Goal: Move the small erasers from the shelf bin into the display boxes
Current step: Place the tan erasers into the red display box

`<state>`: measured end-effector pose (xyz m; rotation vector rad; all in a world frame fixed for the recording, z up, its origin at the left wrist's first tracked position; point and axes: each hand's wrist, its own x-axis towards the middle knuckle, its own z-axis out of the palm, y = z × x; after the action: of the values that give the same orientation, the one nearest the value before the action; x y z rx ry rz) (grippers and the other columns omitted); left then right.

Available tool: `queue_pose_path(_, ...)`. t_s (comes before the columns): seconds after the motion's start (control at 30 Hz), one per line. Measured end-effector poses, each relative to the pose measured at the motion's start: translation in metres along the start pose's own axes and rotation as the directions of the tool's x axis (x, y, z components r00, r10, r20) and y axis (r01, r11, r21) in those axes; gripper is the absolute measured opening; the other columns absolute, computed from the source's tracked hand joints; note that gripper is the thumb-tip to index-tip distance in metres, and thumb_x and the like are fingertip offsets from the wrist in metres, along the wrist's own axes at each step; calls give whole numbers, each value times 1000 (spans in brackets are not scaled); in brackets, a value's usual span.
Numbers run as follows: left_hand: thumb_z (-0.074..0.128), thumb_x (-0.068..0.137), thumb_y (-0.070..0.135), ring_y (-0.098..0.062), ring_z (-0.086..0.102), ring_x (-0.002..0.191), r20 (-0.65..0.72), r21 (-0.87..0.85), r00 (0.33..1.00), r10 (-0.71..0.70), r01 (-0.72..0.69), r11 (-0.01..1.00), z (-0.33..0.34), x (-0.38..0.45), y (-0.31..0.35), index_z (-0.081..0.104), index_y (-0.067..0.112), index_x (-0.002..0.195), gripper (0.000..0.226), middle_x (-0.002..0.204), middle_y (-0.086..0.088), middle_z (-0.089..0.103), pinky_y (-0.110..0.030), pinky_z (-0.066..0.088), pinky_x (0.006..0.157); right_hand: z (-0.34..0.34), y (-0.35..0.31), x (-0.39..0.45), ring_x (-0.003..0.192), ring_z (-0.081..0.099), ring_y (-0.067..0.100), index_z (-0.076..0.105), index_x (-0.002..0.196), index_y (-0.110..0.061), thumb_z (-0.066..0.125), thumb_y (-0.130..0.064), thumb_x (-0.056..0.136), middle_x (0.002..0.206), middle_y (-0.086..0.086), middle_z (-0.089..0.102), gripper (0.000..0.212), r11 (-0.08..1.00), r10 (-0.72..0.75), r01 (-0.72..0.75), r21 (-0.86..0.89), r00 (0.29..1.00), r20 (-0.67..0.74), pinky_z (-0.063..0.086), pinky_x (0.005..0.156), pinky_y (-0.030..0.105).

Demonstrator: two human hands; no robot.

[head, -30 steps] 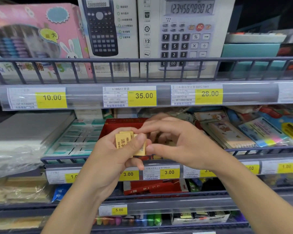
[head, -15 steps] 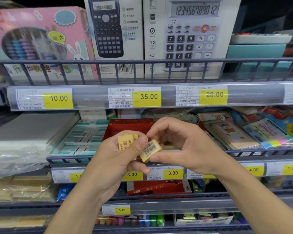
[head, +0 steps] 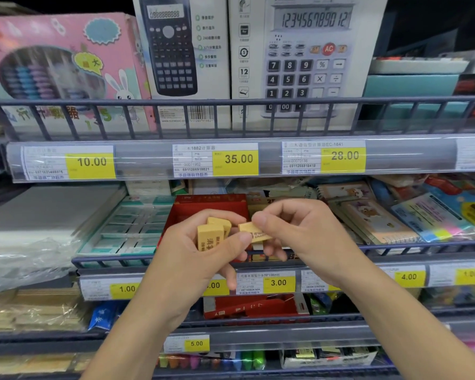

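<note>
My left hand [head: 192, 259] grips a small stack of yellow erasers [head: 210, 234] with printed wrappers, held upright between thumb and fingers. My right hand [head: 299, 231] pinches one more yellow eraser [head: 254, 231] between thumb and forefinger, right beside the stack and touching my left thumb. Both hands hover in front of the middle shelf. Directly behind them stands a red display box [head: 203, 207], open at the top; its inside is mostly hidden by my hands.
A tray of teal-and-white boxed erasers [head: 132, 229] lies left of the red box. Notebooks and sticky notes [head: 381, 218] lie to the right. A wire shelf rail [head: 107, 260] runs in front. Calculator boxes [head: 299, 58] stand on the shelf above, another red box [head: 252, 308] below.
My right hand has turned the single eraser from its barcode side to lie flatter, and brought it closer to the stack in my left hand. The camera has moved slightly closer.
</note>
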<state>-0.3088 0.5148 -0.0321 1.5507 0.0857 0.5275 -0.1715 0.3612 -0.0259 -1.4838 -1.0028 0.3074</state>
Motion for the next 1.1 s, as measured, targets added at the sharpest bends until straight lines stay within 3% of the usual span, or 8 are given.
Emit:
queue_pose_path(0.17, 86, 69, 31, -19, 67, 66, -56, -80, 996, -69, 64, 995, 0, 2, -4, 82, 19, 96, 30, 78, -7, 74, -25, 52, 46, -5, -5, -6, 65, 64, 15, 72, 106, -14, 74, -32, 86, 83, 5, 71, 27, 993, 15, -25, 119, 996, 83, 54, 59, 26)
queue_pose_path(0.43, 84, 70, 34, -16, 61, 56, -30, -127, 994, -103, 98, 987, -1, 3, -1, 82, 19, 97, 31, 72, -9, 70, -21, 49, 45, -7, -4, -8, 75, 67, 18, 69, 115, -13, 73, -13, 90, 97, 8, 71, 25, 996, -21, 16, 88, 998, 61, 56, 65, 28)
queue_pose_path(0.57, 84, 69, 34, -12, 61, 55, -32, -133, 994, -106, 101, 986, 1, 4, -1, 82, 18, 95, 32, 71, -7, 69, -20, 49, 44, -13, -6, -10, 97, 67, 21, 72, 116, -21, 78, -10, 86, 110, -2, 68, 32, 956, -199, 214, -202, 976, 93, 56, 80, 33)
queue_pose_path(0.67, 83, 70, 37, -14, 53, 48, -47, -129, 992, -119, 112, 985, 2, 4, -3, 81, 20, 95, 31, 67, -8, 65, -19, 45, 43, -20, -10, -9, 93, 65, 18, 76, 110, -23, 80, -18, 85, 105, -9, 67, 26, 878, -265, 287, -384, 958, 109, 53, 77, 23)
queue_pose_path(0.77, 82, 72, 44, -12, 39, 45, -68, -115, 988, -141, 132, 984, 1, 5, -6, 79, 24, 94, 30, 64, -4, 54, -18, 38, 43, -33, -14, -8, 81, 65, 12, 75, 108, -32, 78, -25, 86, 91, -8, 71, 23, 885, -200, 210, -416, 977, 68, 51, 70, 22)
queue_pose_path(0.87, 82, 73, 47, -10, 35, 47, -85, -157, 980, -181, 166, 973, -3, 6, -6, 77, 29, 89, 24, 62, 0, 50, -17, 38, 45, -56, -12, 0, 70, 68, 16, 73, 100, -43, 77, -36, 86, 80, -7, 74, 16, 864, -36, 9, -504, 998, -45, 56, 67, 39)
queue_pose_path(1.0, 86, 77, 40, -11, 36, 50, -73, -225, 967, -244, 222, 949, -7, 8, -3, 68, 22, 90, 29, 64, 0, 53, -17, 36, 42, -79, -3, 9, 70, 65, -2, 73, 86, -44, 79, -35, 84, 76, -26, 69, 11, 721, 79, -95, -686, 995, -55, 46, 59, 11)
queue_pose_path(1.1, 78, 79, 22, -12, 47, 54, -89, -331, 962, -259, 217, 918, -6, 11, -2, 58, 9, 106, 36, 73, -3, 58, -20, 36, 41, -82, 3, 13, 74, 64, -6, 73, 83, -44, 80, -38, 81, 77, -30, 68, 9, 660, 145, -103, -745, 989, -8, 45, 60, 9)
